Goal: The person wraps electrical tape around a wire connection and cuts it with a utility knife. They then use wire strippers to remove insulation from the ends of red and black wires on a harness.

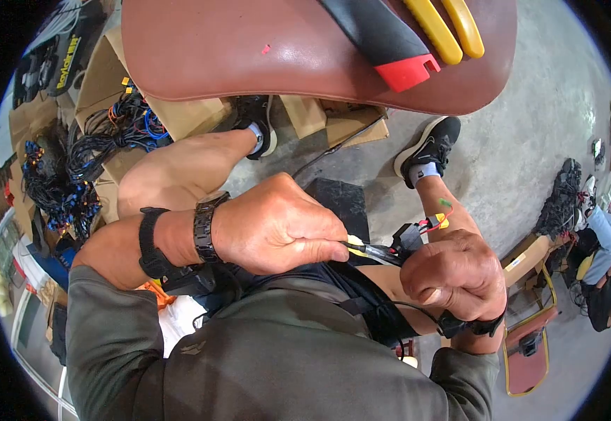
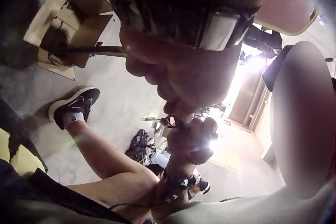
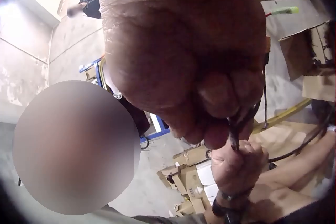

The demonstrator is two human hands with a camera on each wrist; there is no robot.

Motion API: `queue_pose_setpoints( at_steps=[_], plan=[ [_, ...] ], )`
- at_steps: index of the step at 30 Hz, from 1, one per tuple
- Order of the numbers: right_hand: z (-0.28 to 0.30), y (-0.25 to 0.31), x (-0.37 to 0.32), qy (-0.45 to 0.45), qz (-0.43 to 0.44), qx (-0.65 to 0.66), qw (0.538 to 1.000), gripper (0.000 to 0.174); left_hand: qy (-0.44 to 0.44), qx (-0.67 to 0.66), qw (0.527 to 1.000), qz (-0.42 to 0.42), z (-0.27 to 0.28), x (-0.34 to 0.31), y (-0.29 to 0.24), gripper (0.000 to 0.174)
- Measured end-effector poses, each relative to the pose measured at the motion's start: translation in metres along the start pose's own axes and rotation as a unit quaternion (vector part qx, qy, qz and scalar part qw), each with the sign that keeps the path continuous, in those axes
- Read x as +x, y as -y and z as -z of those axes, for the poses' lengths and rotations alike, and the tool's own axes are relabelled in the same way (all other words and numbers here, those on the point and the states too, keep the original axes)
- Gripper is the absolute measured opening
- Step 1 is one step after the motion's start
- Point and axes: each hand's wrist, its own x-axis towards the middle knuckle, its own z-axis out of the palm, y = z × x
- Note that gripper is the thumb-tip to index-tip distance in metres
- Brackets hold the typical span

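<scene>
In the head view the left hand pinches a dark cable between thumb and curled fingers. The right hand is curled round the same cable bundle, close to a black connector. From that connector short red and black wires run to a yellow plug, and a green tip stands above it. The cable spans the short gap between the two hands, over the lap. In the right wrist view the right hand grips the dark cable, with the left hand beyond.
A brown padded seat at the top holds a black and red tool and yellow handles. Bundled cables fill cardboard boxes at the left. A black box stands between the legs. Another person is at far right.
</scene>
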Motion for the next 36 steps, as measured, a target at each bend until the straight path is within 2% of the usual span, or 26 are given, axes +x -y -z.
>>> queue_pose_setpoints(
  at_steps=[3, 5, 8, 9, 12, 13, 16, 17, 19, 22, 23, 24, 26, 28, 29, 33, 36],
  plan=[
    [-0.001, 0.000, -0.001, -0.027, -0.020, 0.002, 0.999, 0.021, -0.001, 0.013, 1.000, -0.005, 0.000, 0.002, 0.001, 0.015],
    [0.001, 0.004, 0.005, -0.052, -0.026, -0.049, 0.997, 0.021, -0.014, 0.053, 0.998, -0.030, 0.001, 0.006, 0.005, 0.017],
    [0.002, 0.017, 0.013, -0.089, -0.024, -0.153, 0.984, 0.018, -0.050, 0.001, 0.996, 0.069, 0.000, 0.013, 0.001, 0.023],
    [0.000, 0.020, 0.015, -0.100, -0.013, -0.160, 0.982, 0.017, -0.045, -0.046, 0.993, 0.103, -0.003, 0.014, 0.005, 0.033],
    [0.000, 0.027, 0.025, -0.102, 0.066, -0.179, 0.976, 0.014, -0.042, -0.202, 0.971, 0.122, -0.004, 0.015, -0.001, 0.041],
    [-0.004, 0.029, 0.027, -0.108, 0.085, -0.172, 0.976, 0.014, -0.018, -0.240, 0.956, 0.168, 0.005, 0.013, -0.017, 0.043],
    [-0.017, 0.040, 0.034, -0.117, 0.127, -0.143, 0.974, 0.011, -0.025, -0.321, 0.929, 0.182, 0.000, 0.006, -0.022, 0.041],
    [-0.025, 0.044, 0.037, -0.130, 0.136, -0.130, 0.973, 0.010, -0.040, -0.322, 0.930, 0.171, 0.001, 0.003, -0.026, 0.036],
    [-0.033, 0.045, 0.041, -0.139, 0.170, -0.086, 0.972, 0.013, -0.094, -0.358, 0.924, 0.094, -0.003, -0.002, -0.033, 0.032],
    [-0.048, 0.043, 0.056, -0.194, 0.238, 0.056, 0.950, 0.019, -0.160, -0.410, 0.898, -0.013, -0.007, -0.005, -0.031, 0.022],
    [-0.055, 0.040, 0.058, -0.230, 0.217, 0.096, 0.944, 0.024, -0.185, -0.407, 0.893, -0.045, -0.009, -0.005, -0.028, 0.020],
    [-0.057, 0.044, 0.065, -0.235, 0.218, 0.148, 0.936, 0.020, -0.208, -0.405, 0.887, -0.075, -0.009, -0.007, -0.030, 0.019],
    [-0.049, 0.035, 0.083, -0.247, 0.253, 0.157, 0.922, 0.011, -0.269, -0.347, 0.896, -0.065, -0.003, -0.011, -0.041, 0.014],
    [-0.053, 0.040, 0.100, -0.285, 0.247, 0.176, 0.909, 0.013, -0.308, -0.316, 0.894, -0.072, 0.006, -0.011, -0.034, 0.013],
    [-0.055, 0.042, 0.107, -0.305, 0.244, 0.188, 0.901, 0.016, -0.297, -0.305, 0.899, -0.100, 0.012, -0.012, -0.034, 0.016],
    [-0.049, 0.032, 0.125, -0.296, 0.216, 0.024, 0.930, 0.024, -0.330, -0.238, 0.910, -0.084, 0.021, -0.016, -0.033, 0.016],
    [-0.045, 0.027, 0.132, -0.290, 0.160, 0.026, 0.943, 0.023, -0.310, -0.224, 0.919, -0.091, 0.025, -0.018, -0.028, 0.020]
  ],
)
